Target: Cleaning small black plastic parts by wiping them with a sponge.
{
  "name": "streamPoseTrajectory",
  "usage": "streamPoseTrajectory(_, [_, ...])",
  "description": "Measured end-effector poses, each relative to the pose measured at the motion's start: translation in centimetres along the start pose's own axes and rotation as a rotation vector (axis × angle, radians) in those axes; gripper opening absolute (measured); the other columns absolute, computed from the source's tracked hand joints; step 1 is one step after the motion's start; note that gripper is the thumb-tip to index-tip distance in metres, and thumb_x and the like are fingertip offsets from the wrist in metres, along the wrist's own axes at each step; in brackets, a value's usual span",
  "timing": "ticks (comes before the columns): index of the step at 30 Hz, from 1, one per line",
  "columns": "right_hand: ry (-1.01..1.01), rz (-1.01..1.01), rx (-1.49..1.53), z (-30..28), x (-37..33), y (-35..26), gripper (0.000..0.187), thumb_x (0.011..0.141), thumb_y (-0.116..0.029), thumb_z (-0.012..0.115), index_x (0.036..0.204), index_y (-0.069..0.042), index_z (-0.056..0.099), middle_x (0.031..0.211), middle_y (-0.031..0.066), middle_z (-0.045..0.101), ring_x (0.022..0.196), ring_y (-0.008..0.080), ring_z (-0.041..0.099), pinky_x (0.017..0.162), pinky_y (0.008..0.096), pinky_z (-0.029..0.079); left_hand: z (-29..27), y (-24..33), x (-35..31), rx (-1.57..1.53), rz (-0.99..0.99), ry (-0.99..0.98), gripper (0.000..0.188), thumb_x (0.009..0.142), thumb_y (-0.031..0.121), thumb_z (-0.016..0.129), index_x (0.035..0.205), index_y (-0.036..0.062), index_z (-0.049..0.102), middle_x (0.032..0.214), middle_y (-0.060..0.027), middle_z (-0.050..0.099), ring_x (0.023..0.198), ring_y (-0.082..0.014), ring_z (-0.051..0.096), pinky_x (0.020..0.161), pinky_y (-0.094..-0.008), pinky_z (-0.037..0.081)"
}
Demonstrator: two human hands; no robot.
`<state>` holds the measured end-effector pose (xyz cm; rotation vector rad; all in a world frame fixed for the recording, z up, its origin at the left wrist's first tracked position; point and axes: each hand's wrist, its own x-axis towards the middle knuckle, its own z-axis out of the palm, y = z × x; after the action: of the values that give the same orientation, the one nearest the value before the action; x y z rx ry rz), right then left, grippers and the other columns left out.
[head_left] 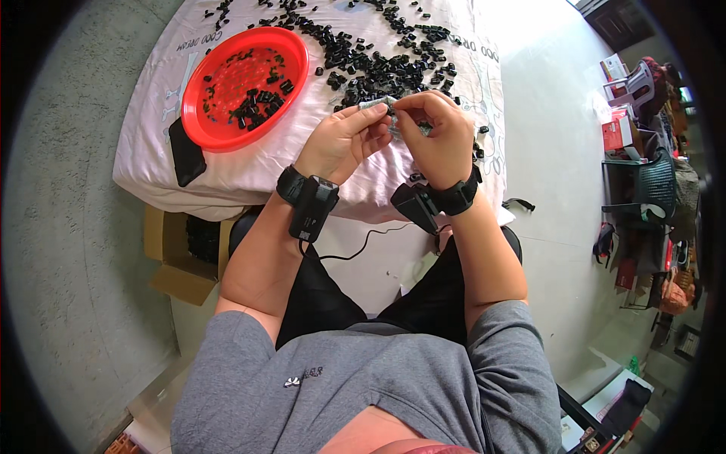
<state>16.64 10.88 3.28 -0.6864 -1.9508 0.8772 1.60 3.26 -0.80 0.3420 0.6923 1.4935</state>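
My left hand (340, 140) and my right hand (439, 136) meet over the near part of the cloth-covered table. Between their fingertips is a small black part (390, 110), pinched from both sides and mostly hidden. A crumpled grey-green piece (369, 104), cloth or plastic, shows behind the left thumb and under the right fingers; I cannot tell whether it is gripped. Just beyond the hands lies a heap of small black parts (393, 74). To the left, a red plastic basin (193, 125) holds more black parts (257, 110).
A black phone-like slab (187, 155) lies by the basin on the pale printed cloth (151, 163). An open cardboard box (181, 278) with dark contents stands below at left. A black cable (363, 246) runs between my wrist devices. Chairs (654, 181) and clutter stand far right.
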Motion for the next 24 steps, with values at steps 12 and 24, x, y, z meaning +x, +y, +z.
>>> streamPoseTrajectory(12, [-0.019, 0.011, 0.005, 0.0, 0.0, 0.2, 0.010, 0.076, 0.000, 0.067, 0.085, -0.001, 0.071, 0.079, 0.0088, 0.066, 0.066, 0.0174, 0.066, 0.063, 0.0270, 0.054, 0.1, -0.1, 0.1, -0.013, 0.047, 0.000, 0.016, 0.098, 0.011, 0.058, 0.105, -0.0017, 0.065, 0.098, -0.0074, 0.068, 0.089, -0.0130, 0.065, 0.086, -0.0267, 0.055])
streamPoseTrajectory(24, [0.009, 0.010, -0.023, -0.1, -0.1, 0.9, 0.008, 0.077, -0.001, 0.068, 0.084, -0.002, 0.071, 0.077, 0.0086, 0.066, 0.064, 0.0179, 0.067, 0.059, 0.0273, 0.052, 1.3, -0.4, -0.5, 0.585, 0.224, 0.177, 0.023, 0.096, 0.017, 0.064, 0.106, -0.0035, 0.067, 0.094, -0.0071, 0.070, 0.082, -0.0117, 0.067, 0.080, -0.0262, 0.056])
